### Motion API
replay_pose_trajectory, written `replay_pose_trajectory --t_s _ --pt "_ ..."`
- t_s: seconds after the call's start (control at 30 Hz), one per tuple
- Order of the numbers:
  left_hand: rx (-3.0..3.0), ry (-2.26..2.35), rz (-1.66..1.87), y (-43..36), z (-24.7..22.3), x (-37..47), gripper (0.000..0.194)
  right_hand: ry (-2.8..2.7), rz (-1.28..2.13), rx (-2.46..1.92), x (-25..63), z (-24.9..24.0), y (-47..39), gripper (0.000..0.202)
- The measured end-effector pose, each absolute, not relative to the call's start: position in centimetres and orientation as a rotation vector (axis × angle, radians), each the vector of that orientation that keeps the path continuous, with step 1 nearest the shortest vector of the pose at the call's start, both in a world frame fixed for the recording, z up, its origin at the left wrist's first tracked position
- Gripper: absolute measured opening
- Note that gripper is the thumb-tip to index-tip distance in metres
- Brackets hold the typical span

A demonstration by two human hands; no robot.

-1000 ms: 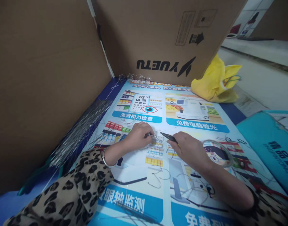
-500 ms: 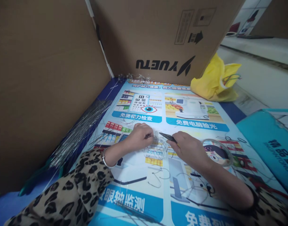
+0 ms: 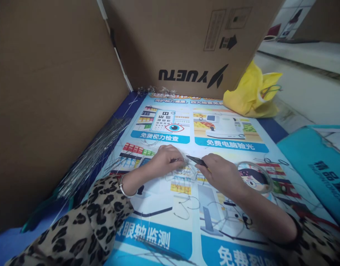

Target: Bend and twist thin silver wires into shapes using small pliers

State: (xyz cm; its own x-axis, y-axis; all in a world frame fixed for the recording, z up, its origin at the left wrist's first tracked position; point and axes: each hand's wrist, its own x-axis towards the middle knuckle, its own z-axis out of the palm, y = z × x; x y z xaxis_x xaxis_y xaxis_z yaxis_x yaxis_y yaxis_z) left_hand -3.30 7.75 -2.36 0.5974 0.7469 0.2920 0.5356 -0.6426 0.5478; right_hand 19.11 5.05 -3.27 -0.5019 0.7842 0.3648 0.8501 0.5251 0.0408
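My left hand is closed, its thumb and fingers pinching a small tangle of thin wire that loops out to the right. In my right hand is a pair of dark-nosed pliers, the fingers wrapped round the handles. The pliers' tips point left and stand just short of the wire at my left fingertips. Below the hands, curled pieces of wire lie loose on the printed poster. A coil of wire rests right of my right hand.
A bundle of straight wires lies along the left cardboard wall. Another cardboard panel rises behind. Small wire pieces sit at its foot. A yellow bag and a turquoise box stand on the right.
The left fingers have shifted slightly right and closed further over the wire loops. The right hand and pliers keep nearly the same place. The whole view has shifted a little.
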Motion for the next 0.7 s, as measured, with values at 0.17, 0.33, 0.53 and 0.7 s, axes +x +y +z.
replay_pose_trajectory --t_s 0.17,0.33,0.53,0.7 --pt "2.442 0.882 0.677 7.85 -2.13 -3.3 0.015 -2.476 -0.286 -1.383 19.13 -3.2 4.98 0.032" --pt "2.43 0.815 0.66 7.87 -1.89 -3.56 0.015 -2.459 -0.309 -1.378 19.1 -3.09 4.91 0.033" --pt "2.405 0.787 0.633 7.65 -1.33 -3.8 0.014 -2.465 -0.298 -1.382 19.04 -2.98 4.9 0.035" --pt "2.357 0.862 0.693 7.65 -1.71 -3.82 0.015 -2.456 -0.308 -1.377 19.08 -3.11 4.95 0.034"
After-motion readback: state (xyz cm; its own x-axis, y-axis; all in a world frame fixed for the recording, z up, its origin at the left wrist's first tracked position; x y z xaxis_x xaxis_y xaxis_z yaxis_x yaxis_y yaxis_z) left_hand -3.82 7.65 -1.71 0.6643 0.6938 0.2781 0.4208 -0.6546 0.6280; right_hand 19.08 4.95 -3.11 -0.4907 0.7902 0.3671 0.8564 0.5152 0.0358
